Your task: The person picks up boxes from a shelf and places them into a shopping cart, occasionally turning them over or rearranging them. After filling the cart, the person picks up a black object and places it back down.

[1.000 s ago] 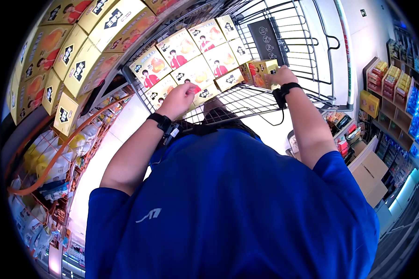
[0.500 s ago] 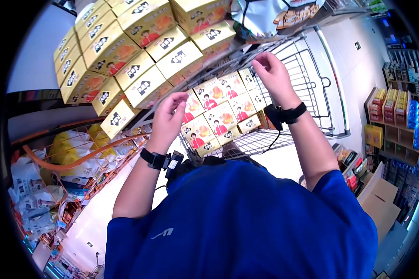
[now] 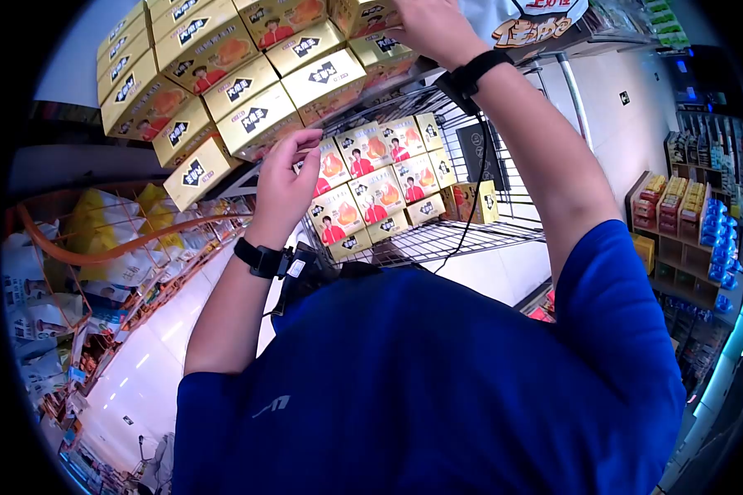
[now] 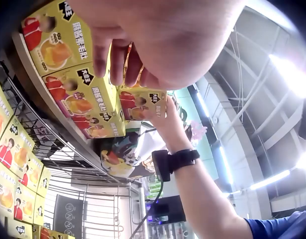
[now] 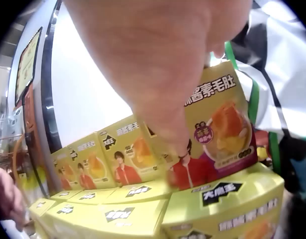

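Note:
High at the shelf stack, my right hand (image 3: 442,31) is on a yellow food box (image 5: 220,129) with a red-jacketed figure and orange food printed on it. In the right wrist view its thumb lies down the front face, while the other fingers are mostly hidden at the top. My left hand (image 3: 285,186) hovers above the left side of the cart with relaxed, slightly bent fingers and holds nothing. In the left wrist view it overlaps the stacked boxes (image 4: 83,99). Beneath the hands, matching boxes (image 3: 380,194) stand in rows in the wire cart.
The cart (image 3: 504,227) also holds a dark panel (image 3: 475,157) and a box turned sideways (image 3: 475,202). Left of it stands an orange-rimmed wire bin (image 3: 99,256) of bagged goods. A large printed bag (image 3: 537,25) lies beyond the stack. Shelves (image 3: 677,223) stand at right.
My right hand has left the box in the cart and reached up and forward to the shelf stack. The left hand has risen off the cart's boxes. The view has shifted toward the stack.

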A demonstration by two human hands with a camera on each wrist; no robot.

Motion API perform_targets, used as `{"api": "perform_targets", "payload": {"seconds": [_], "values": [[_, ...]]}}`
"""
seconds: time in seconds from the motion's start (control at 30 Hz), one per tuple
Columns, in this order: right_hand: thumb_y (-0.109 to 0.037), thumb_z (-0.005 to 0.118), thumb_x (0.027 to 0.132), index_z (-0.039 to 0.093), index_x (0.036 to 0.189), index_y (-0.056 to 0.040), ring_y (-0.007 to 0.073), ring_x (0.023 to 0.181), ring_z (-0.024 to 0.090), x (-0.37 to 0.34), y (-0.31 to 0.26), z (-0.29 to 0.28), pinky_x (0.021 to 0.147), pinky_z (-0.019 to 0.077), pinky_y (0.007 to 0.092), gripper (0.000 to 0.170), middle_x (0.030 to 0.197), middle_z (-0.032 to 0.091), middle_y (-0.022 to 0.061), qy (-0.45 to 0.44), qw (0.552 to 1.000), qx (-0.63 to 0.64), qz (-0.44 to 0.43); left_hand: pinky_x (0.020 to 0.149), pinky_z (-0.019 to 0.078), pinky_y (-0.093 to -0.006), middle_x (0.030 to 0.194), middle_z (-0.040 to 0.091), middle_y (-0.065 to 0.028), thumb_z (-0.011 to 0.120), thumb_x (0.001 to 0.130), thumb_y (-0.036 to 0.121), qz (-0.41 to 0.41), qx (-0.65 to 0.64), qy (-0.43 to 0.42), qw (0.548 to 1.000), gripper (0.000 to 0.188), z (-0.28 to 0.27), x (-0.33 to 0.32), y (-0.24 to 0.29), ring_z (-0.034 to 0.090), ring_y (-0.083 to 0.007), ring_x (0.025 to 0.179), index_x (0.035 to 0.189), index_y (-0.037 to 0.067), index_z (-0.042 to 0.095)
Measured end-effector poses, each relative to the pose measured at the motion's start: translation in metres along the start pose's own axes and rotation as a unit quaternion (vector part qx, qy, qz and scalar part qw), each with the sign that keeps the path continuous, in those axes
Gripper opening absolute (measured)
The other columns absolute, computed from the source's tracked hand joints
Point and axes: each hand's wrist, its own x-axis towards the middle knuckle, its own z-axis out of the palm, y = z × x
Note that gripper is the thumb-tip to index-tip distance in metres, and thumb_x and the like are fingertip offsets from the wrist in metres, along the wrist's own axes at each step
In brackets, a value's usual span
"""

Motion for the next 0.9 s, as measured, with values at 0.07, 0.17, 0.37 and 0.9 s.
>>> {"api": "perform_targets", "payload": {"seconds": [0.07, 0.17, 0.37, 0.9], "values": [[-0.019, 0.073, 0.072, 0.042, 0.134, 0.0010, 0.0395, 0.113, 0.050, -0.011, -0.005, -0.002, 0.101, 0.0378, 0.0494, 0.072, 0.119, 0.053, 0.0216, 0.002, 0.999, -0.035, 0.034, 0.088, 0.0516, -0.0307, 0.110, 0.065, -0.0125, 0.057, 0.092, 0.004, 0.003, 0.014, 0.009, 1.000, 0.023, 0.003, -0.006, 0.000, 0.064, -0.0196, 0.101, 0.114, -0.001, 0.060], [-0.003, 0.061, 0.073, 0.047, 0.129, -0.0009, 0.0384, 0.106, 0.051, -0.015, -0.024, -0.032, 0.091, 0.0433, 0.0435, 0.059, 0.113, 0.051, 0.0213, -0.020, 0.997, 0.001, 0.072, 0.087, 0.0522, -0.0306, 0.108, 0.064, -0.0122, 0.057, 0.091, 0.005, -0.052, 0.019, -0.015, 0.998, 0.023, 0.006, -0.017, -0.001, 0.064, -0.0195, 0.100, 0.113, 0.001, 0.061], [0.002, 0.055, 0.075, 0.051, 0.112, -0.0037, 0.0365, 0.102, 0.052, -0.002, -0.003, -0.019, 0.088, 0.0424, 0.0418, 0.038, 0.107, 0.053, 0.0175, 0.129, 0.987, 0.079, -0.058, 0.088, 0.0520, -0.0313, 0.111, 0.063, -0.0133, 0.060, 0.089, 0.005, -0.059, 0.028, -0.019, 0.998, 0.027, 0.019, -0.012, -0.012, 0.064, -0.0219, 0.102, 0.116, 0.001, 0.059], [-0.026, 0.087, 0.070, 0.038, 0.141, -0.0008, 0.0236, 0.119, 0.054, -0.128, -0.050, -0.070, 0.097, 0.0475, 0.0348, 0.090, 0.126, 0.056, 0.0174, -0.046, 0.785, 0.542, 0.296, 0.099, 0.0446, -0.0374, 0.127, 0.053, -0.0197, 0.078, 0.073, 0.054, 0.076, 0.003, -0.108, 0.991, 0.095, 0.048, 0.046, 0.000, 0.053, -0.0282, 0.119, 0.138, -0.002, 0.037]]}}
